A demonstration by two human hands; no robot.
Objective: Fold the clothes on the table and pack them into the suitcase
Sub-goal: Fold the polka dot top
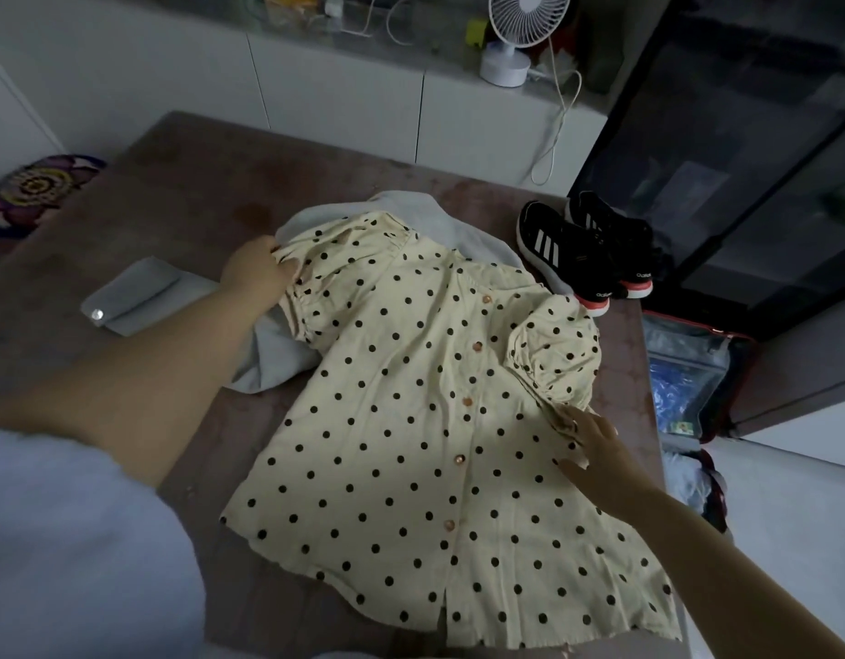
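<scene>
Pale sleeve (68, 539) nearest. Left hand (256, 268) pinches one sleeve of polka-dot blouse (411, 420); right hand (596, 449) lies straight-fingered on other cuff. Blouse flat on table (197, 183); open suitcase (686, 354) beside the table.

Dim room, white cabinets (335, 111), desk fan (520, 30)

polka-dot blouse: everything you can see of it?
The polka-dot blouse is cream, thin woven-looking fabric with black dots, puffed short sleeves and a front row of copper-coloured buttons. It lies spread flat, front up, on the table, its top overlapping a grey garment. The left hand grips one sleeve; the right hand touches the other's cuff.
</scene>
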